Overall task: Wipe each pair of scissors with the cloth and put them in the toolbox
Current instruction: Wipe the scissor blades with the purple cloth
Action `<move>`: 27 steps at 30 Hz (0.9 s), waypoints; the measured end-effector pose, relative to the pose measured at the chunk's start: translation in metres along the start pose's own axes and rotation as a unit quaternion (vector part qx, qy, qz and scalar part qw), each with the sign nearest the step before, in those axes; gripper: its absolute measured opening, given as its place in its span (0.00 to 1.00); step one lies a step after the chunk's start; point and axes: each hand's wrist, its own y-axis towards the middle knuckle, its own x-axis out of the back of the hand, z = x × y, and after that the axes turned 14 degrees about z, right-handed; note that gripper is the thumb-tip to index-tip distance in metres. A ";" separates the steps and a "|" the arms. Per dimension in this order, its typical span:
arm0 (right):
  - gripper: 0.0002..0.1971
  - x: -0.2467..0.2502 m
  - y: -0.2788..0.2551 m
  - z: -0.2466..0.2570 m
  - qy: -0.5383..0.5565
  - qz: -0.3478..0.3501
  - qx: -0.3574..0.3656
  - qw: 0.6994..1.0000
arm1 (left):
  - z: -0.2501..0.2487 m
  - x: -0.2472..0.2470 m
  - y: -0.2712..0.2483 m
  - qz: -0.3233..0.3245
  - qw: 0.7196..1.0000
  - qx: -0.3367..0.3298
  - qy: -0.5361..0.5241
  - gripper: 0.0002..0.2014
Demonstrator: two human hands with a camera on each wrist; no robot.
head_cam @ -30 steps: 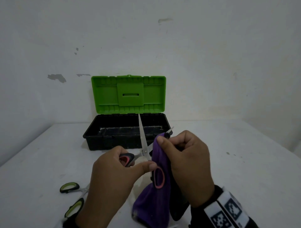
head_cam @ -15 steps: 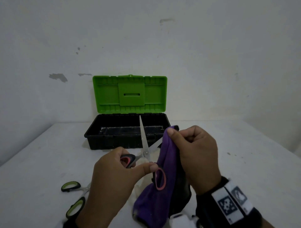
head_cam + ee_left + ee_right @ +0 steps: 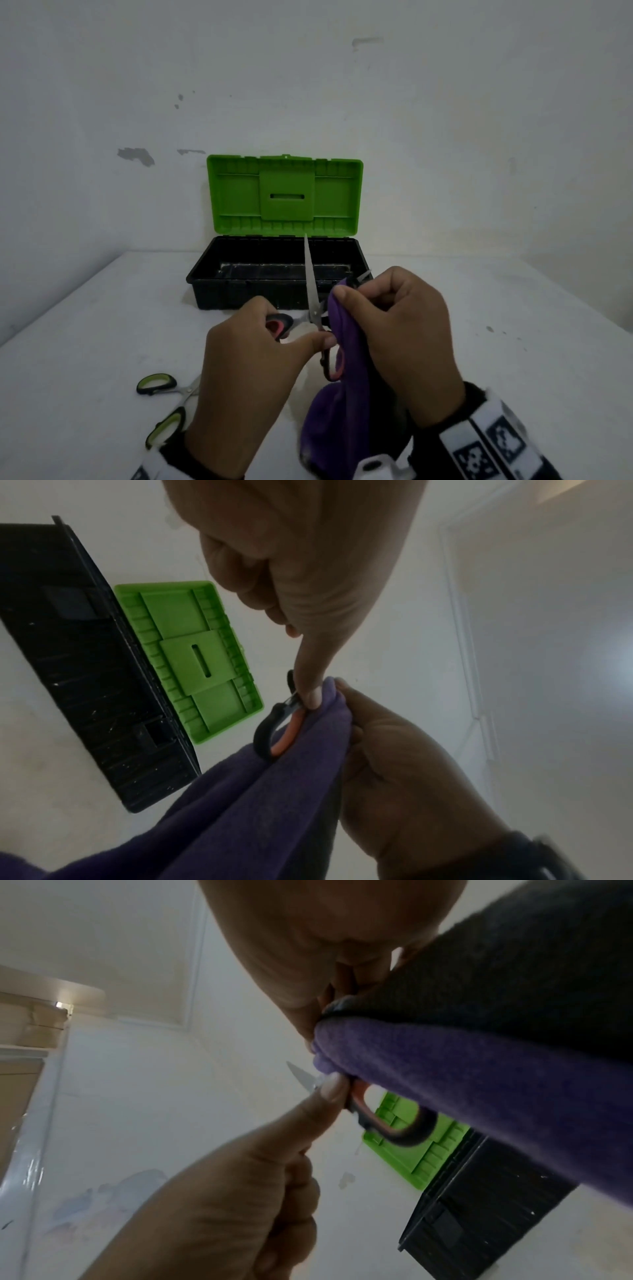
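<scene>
My left hand (image 3: 274,339) grips the red-and-black handled scissors (image 3: 312,294) by their handles, blades spread, one blade pointing up in front of the toolbox (image 3: 205,284). My right hand (image 3: 373,308) pinches the purple cloth (image 3: 346,377) folded around the other blade, whose tip shows past the fingers. The cloth hangs down over one handle loop (image 3: 270,737). In the right wrist view my left thumb (image 3: 329,1088) presses near the scissors' pivot beside the purple cloth (image 3: 445,1069). The toolbox is black with its green lid (image 3: 284,195) standing open against the wall.
A second pair of scissors with green-and-black handles (image 3: 164,401) lies on the white table (image 3: 85,342) to the left of my left wrist. The wall rises right behind the toolbox. A few small specks (image 3: 489,329) mark the table to the right.
My right hand slid the cloth out along the blade to its tip and has come back down it; the blade tip shows again. The left hand has hardly moved.
</scene>
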 end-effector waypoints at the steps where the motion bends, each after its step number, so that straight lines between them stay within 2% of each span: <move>1: 0.12 -0.005 -0.001 -0.001 0.010 0.003 -0.005 1.000 | 0.000 -0.001 -0.001 -0.004 1.000 -0.007 0.007 0.27; 5: 0.12 -0.015 -0.004 -0.004 0.014 -0.002 -0.002 1.000 | 0.005 -0.002 -0.002 -0.023 0.998 -0.040 0.033 0.27; 9: 0.12 -0.009 0.002 -0.002 -0.033 -0.038 0.002 0.999 | 0.009 -0.001 -0.002 -0.043 0.995 -0.063 0.063 0.27; 12: 0.12 -0.010 -0.001 0.004 0.006 -0.005 0.001 1.000 | 0.010 0.002 -0.002 -0.053 0.993 -0.084 0.059 0.26; 17: 0.13 0.000 0.008 -0.005 0.016 -0.045 -0.020 0.999 | 0.010 0.006 -0.005 -0.051 0.989 -0.116 0.073 0.26; 20: 0.12 -0.003 -0.001 0.002 0.031 -0.013 -0.014 0.999 | 0.008 0.007 -0.006 -0.050 0.989 -0.124 0.064 0.25; 25: 0.13 0.004 0.008 -0.007 0.037 -0.070 -0.027 0.997 | 0.006 0.008 -0.008 -0.036 0.990 -0.122 0.060 0.26; 27: 0.13 0.000 0.004 -0.003 0.042 -0.051 -0.023 0.998 | 0.006 0.008 -0.007 -0.036 0.991 -0.116 0.055 0.26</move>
